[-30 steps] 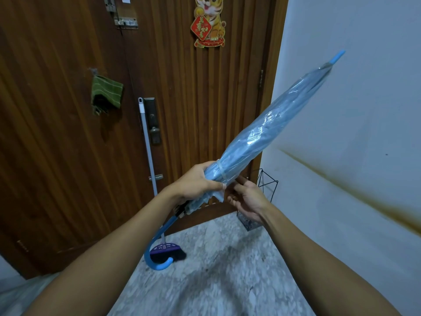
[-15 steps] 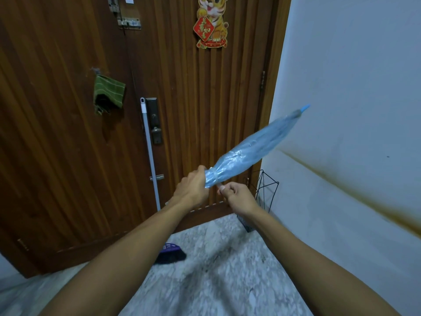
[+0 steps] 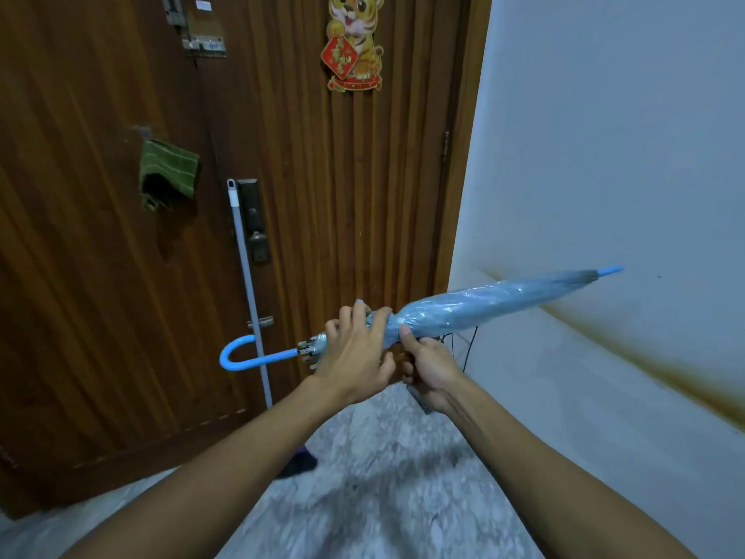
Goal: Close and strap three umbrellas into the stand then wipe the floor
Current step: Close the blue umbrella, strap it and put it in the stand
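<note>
At frame centre, both hands' grip clamps the rolled blue umbrella (image 3: 475, 306); loosening could let its canopy unfurl before strapping.

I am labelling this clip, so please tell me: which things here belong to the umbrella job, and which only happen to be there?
For the job:
- blue umbrella, folded, held by left hand and right hand
- wire stand, mostly hidden
- mop handle
- floor

Only there:
- green cloth
- tiger decoration
- door lock
</note>
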